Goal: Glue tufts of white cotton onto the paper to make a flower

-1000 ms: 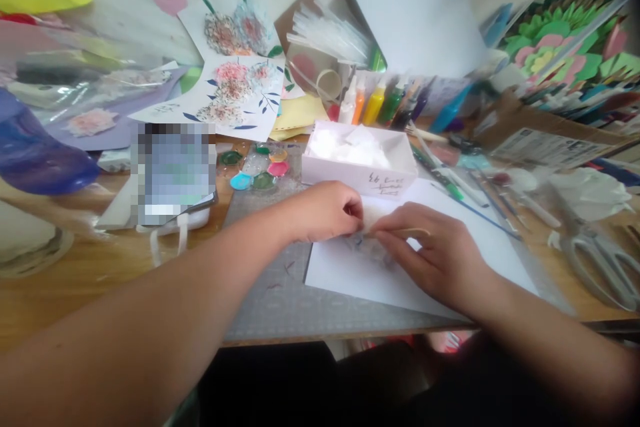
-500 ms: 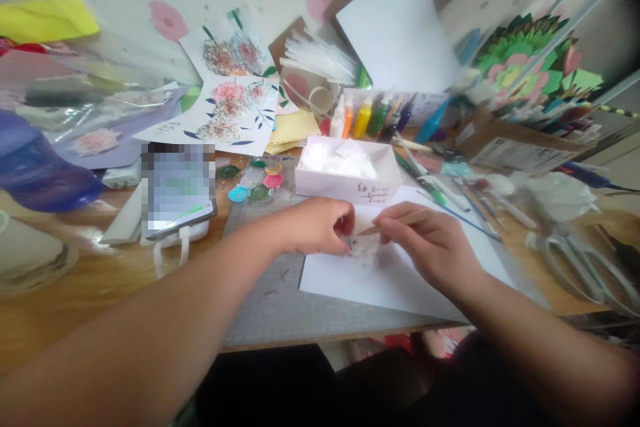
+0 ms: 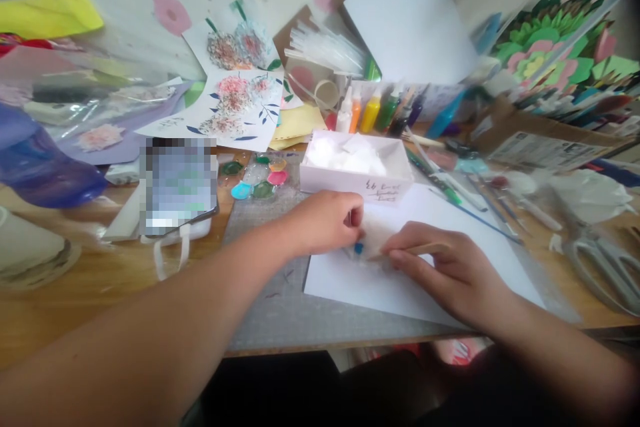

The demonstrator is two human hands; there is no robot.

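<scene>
Right hand (image 3: 446, 268) is pinching a stick (image 3: 427, 249); left hand (image 3: 331, 220) is curling, hold unclear; white box (image 3: 340, 181) is showing illegible handwriting.

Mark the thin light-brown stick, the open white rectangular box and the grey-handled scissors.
Thin light-brown stick (image 3: 425, 249): head view, exposed shaft.
Open white rectangular box (image 3: 336, 181): head view, front wall.
Grey-handled scissors (image 3: 586, 248): head view, upper handle part.

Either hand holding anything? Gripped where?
Right hand: a thin wooden stick, pinched near its left-side end. Left hand: curled at blurred off-white material; whether it grips that cannot be told.
</scene>
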